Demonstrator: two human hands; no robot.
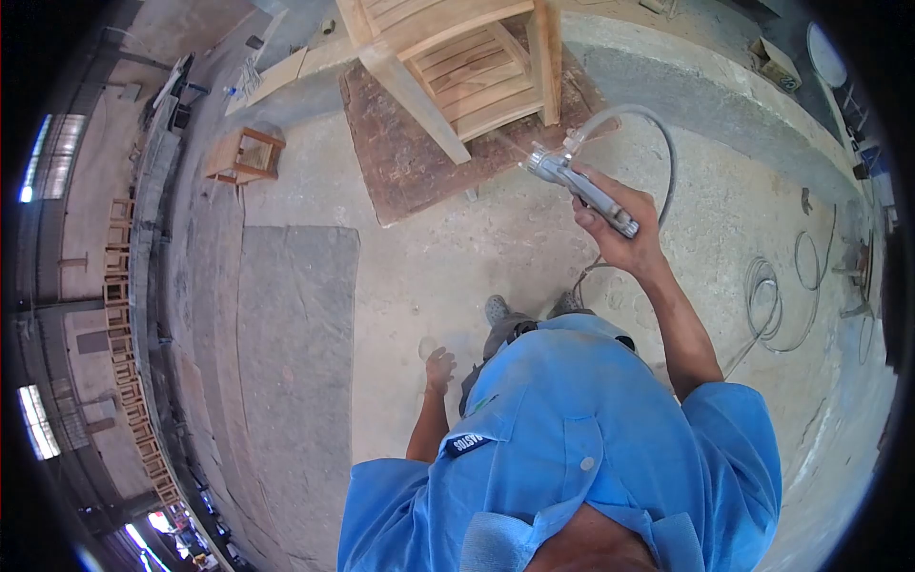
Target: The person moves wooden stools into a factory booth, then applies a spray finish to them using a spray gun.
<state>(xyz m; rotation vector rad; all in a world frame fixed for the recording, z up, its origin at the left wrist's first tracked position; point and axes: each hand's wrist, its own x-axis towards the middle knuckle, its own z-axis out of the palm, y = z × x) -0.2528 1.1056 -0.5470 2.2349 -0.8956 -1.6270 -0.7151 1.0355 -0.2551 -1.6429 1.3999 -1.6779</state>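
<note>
My right hand [620, 219] is wrapped round a metal spray gun [586, 191], its nozzle pointing up and left at a pale wooden chair [477, 81]. A faint reddish mist shows in front of the nozzle. From the gun a clear-grey hose [667, 143] loops out to the right. The chair has slats and square legs and stands on a brown-stained board [396, 172], partly cut off by the top of the view. Down by my side hangs my left hand [438, 369], open, its fingers loosely apart and holding nothing.
A small wooden stool [246, 157] stands at the left on the concrete floor. Below it lies a dark grey sheet [295, 324]. Coiled hose [762, 296] rests on the floor at right. A low concrete ledge [705, 119] runs behind the chair. Several wooden frames [124, 353] line the far left.
</note>
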